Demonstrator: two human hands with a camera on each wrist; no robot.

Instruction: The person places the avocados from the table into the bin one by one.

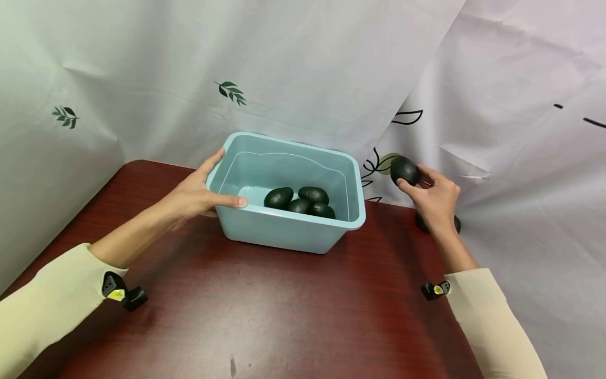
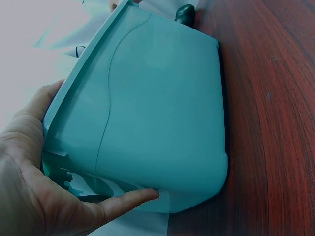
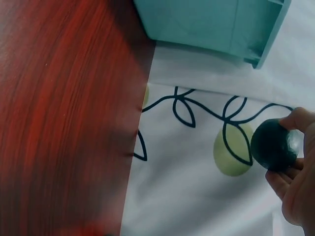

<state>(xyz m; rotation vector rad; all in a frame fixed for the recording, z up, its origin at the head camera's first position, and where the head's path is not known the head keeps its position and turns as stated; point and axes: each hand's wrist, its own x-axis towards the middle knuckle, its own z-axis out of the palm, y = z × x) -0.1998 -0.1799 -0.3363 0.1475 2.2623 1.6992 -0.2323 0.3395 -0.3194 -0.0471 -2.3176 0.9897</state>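
Note:
A light blue plastic tub (image 1: 279, 231) stands on the table with several dark green avocados (image 1: 313, 195) at its bottom, bunched toward the right. My left hand (image 1: 191, 196) grips the tub's left end, its thumb along the front rim; the left wrist view has this hand (image 2: 44, 182) spread around the rim. To the right of the tub, my right hand (image 1: 436, 196) holds another avocado (image 1: 404, 170) in the air between thumb and fingers. That same avocado (image 3: 274, 144) appears at the right edge of the right wrist view.
More dark green avocados (image 1: 457, 225) lie at the table's right edge, partly hidden behind my right wrist. The reddish-brown wooden table (image 1: 265, 305) extends in front of the tub. A white cloth (image 1: 303, 68) with printed leaves hangs behind and to the right.

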